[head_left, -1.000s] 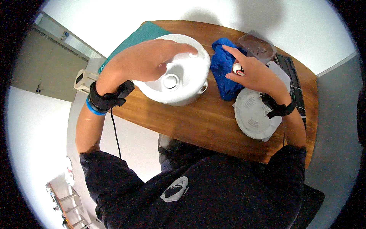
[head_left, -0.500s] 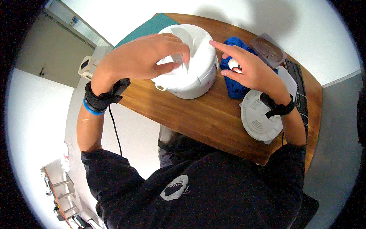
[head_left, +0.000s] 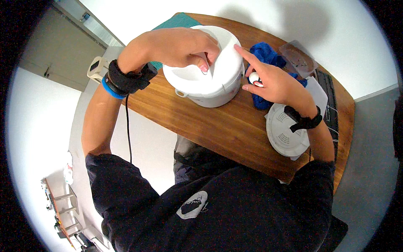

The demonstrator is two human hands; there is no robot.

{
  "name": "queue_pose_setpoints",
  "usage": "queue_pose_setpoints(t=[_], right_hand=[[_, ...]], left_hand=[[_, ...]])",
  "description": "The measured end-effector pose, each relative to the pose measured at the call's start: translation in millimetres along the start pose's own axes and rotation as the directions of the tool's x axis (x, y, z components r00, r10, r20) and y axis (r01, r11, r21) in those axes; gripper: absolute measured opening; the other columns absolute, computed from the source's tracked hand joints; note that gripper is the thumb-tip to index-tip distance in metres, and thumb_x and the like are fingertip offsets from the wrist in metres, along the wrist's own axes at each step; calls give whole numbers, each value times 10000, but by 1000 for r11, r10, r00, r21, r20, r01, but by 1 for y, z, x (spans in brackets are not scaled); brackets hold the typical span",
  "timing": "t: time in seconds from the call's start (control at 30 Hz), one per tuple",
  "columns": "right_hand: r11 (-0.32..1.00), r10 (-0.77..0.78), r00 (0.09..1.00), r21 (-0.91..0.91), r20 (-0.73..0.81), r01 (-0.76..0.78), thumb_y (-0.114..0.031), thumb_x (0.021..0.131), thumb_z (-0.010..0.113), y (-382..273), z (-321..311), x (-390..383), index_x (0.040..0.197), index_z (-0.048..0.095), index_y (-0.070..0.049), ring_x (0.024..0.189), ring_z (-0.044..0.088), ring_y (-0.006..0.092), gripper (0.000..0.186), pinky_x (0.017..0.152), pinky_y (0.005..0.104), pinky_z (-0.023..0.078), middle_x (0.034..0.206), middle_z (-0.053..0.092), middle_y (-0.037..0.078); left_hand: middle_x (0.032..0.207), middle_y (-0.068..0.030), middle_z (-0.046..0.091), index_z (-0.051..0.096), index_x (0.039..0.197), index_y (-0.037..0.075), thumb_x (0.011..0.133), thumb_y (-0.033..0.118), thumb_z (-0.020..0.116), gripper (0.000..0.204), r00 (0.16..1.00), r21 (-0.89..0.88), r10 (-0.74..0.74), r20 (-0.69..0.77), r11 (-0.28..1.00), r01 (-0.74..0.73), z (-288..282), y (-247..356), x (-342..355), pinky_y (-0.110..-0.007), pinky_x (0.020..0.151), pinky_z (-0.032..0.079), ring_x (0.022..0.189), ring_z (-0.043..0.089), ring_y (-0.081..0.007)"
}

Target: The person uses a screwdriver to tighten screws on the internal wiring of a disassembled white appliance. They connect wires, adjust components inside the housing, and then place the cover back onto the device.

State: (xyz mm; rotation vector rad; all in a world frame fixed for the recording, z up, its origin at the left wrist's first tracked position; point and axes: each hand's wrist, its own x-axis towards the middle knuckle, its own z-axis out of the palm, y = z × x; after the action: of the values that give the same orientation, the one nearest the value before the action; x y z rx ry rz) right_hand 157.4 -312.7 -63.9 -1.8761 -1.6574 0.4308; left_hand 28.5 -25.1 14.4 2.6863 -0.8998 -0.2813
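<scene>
On the wooden table stands a round white tub (head_left: 212, 101) with a small loop at its near left side. Its white top (head_left: 224, 56) has a deep hollow. Into that hollow my left hand (head_left: 184, 48) reaches from the left, thumb and forefinger drawn together; whatever they pinch is hidden. At the tub's right side is my right hand (head_left: 275, 82), thumb and forefinger spread, the forefinger tip at the tub's rim. A small white rounded piece (head_left: 255, 78) with red and black marks shows between those fingers; I cannot tell if it touches the hand.
Blue fluffy material (head_left: 264, 52) lies behind my right hand. Below the right wrist is a round white slotted disc (head_left: 287, 136). A clear plastic box (head_left: 300, 59) and a black keyboard (head_left: 329, 101) line the right edge. A green mat (head_left: 178, 20) sits behind the tub.
My left hand has moved right across the tub's top, and its thumb and forefinger have come closer together. The right hand has shifted slightly, its thumb lower.
</scene>
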Motion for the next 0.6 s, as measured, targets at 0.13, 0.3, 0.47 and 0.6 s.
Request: queue_pose_setpoints(t=[0.13,0.3,0.47,0.6], right_hand=[[996,83,996,-15,15,-83,-237,996,784,4,1,-6,1775,107,-167,878,729,445,1034,790,493,578,1009,734,253],[995,83,996,-66,36,-80,-257,1004,769,4,-2,-10,1769,121,-149,890,728,470,1008,789,520,570,1025,731,281],[990,32,999,-136,7,-31,-252,993,774,13,2,-16,1731,237,-120,933,737,467,922,792,536,583,1046,738,280],[984,-13,997,-180,-75,-1,-248,985,774,1,6,-19,1692,355,-187,942,744,449,824,782,522,594,1140,735,261]], left_hand=[[1012,-135,618,647,1020,23,965,122,774,170,999,13,20,-26,1000,-20,-1,-3,-5,-479,933,491,1042,632,-356],[994,-101,687,701,1048,30,1013,116,733,98,998,-32,18,-67,999,-20,-10,3,-8,-439,911,507,1007,668,-312],[1074,-135,660,667,1108,24,1062,203,685,186,995,47,-6,-103,999,11,-19,1,-14,-445,984,507,1075,655,-338],[1047,-115,680,660,1113,28,1145,292,583,277,963,64,-144,-228,985,162,-32,4,-25,-412,987,513,1033,655,-278]])
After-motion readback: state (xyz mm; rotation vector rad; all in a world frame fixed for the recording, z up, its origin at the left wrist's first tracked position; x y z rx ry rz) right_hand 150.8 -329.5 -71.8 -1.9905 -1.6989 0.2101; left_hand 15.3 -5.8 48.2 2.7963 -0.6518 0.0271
